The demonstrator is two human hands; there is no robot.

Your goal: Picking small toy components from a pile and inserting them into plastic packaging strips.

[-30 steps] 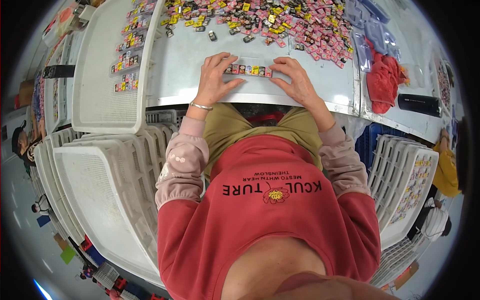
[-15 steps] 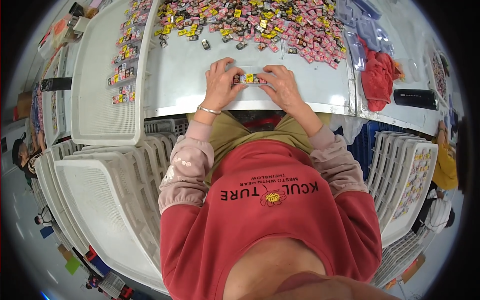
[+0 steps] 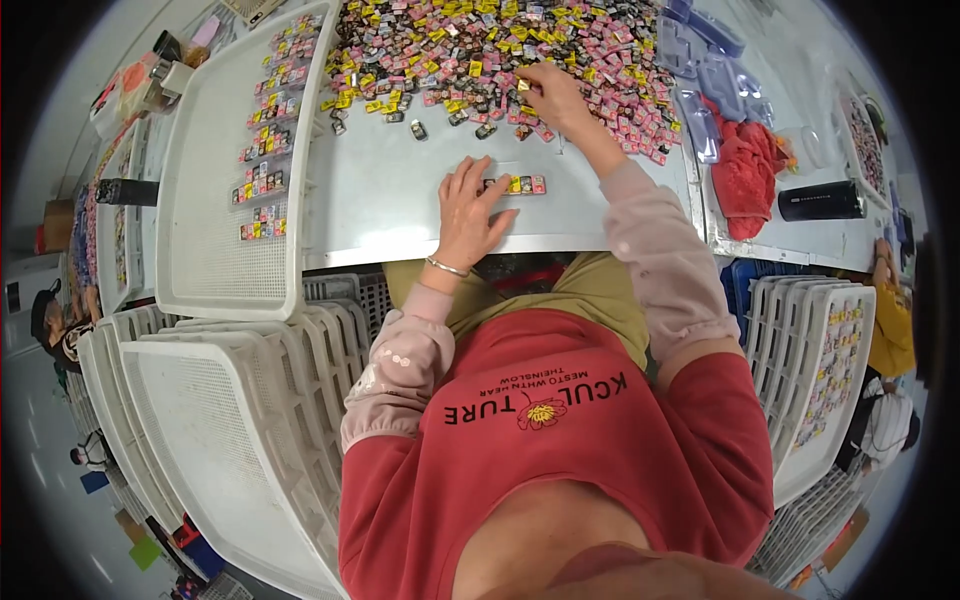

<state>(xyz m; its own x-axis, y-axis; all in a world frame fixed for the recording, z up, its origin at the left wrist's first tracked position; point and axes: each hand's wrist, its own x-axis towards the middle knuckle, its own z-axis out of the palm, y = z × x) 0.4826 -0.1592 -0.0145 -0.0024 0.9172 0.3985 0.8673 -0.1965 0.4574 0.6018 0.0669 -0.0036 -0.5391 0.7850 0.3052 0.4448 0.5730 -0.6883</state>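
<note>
A short row of small black, yellow and pink blocks (image 3: 522, 185) lies on the pale table before me. My left hand (image 3: 468, 215) rests at the row's left end, fingers spread and partly covering it. My right hand (image 3: 558, 100) reaches to the near side of a wide heap of small blocks (image 3: 450, 50), mostly pink, black and yellow. Its thumb and forefinger close around a small yellow block (image 3: 524, 85). Several loose blocks, such as a black one (image 3: 418, 130), lie at the heap's near edge.
A white mesh tray (image 3: 215, 240) on the left holds a column of block rows (image 3: 264, 182). To the right are clear plastic trays (image 3: 722, 85), a red cloth (image 3: 745, 185) and a black cylinder (image 3: 822, 200). Stacked white trays (image 3: 200, 400) flank me; other people are at the sides.
My right hand has left the row and moved up to the heap, closing on a yellow block. My left hand stays at the row, its fingers more spread. The view has shifted slightly.
</note>
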